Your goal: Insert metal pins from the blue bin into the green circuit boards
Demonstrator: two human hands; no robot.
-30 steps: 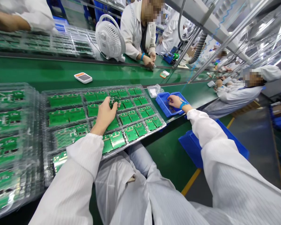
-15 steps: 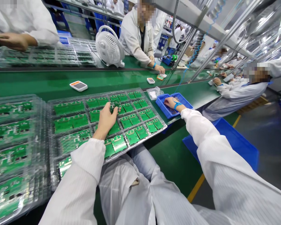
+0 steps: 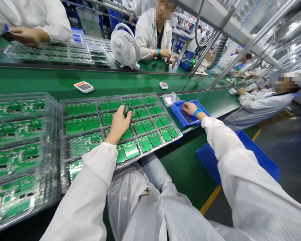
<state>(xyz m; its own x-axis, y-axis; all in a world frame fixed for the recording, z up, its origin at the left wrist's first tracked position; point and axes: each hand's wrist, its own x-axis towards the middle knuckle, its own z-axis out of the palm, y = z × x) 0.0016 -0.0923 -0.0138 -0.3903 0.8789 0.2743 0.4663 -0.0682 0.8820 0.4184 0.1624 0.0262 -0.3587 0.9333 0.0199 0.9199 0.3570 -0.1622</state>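
Observation:
My left hand (image 3: 119,125) pinches a small circuit board (image 3: 129,107) between thumb and fingers, just above a clear plastic tray (image 3: 99,122). Pairs of green circuit boards (image 3: 143,126) fill the tray's compartments. Over on the right, my right hand (image 3: 190,108), with a blue wrist strap (image 3: 197,111), reaches into a small blue bin (image 3: 180,117). Its fingers are drawn together at the tips above tiny loose parts (image 3: 188,117); whatever they grip is too small to name.
Stacked trays of boards (image 3: 17,150) stand at the left. White-and-orange devices (image 3: 83,87) lie on the green belt (image 3: 130,80). A plastic bag (image 3: 171,99) rests beside the bin. Across the belt are a white fan (image 3: 125,47) and co-workers. A larger blue crate (image 3: 251,154) sits low at right.
The view has shifted slightly, so most things appear further right. My left hand still holds the board, and my right stays in the bin. The co-worker opposite has drawn a hand back from the belt.

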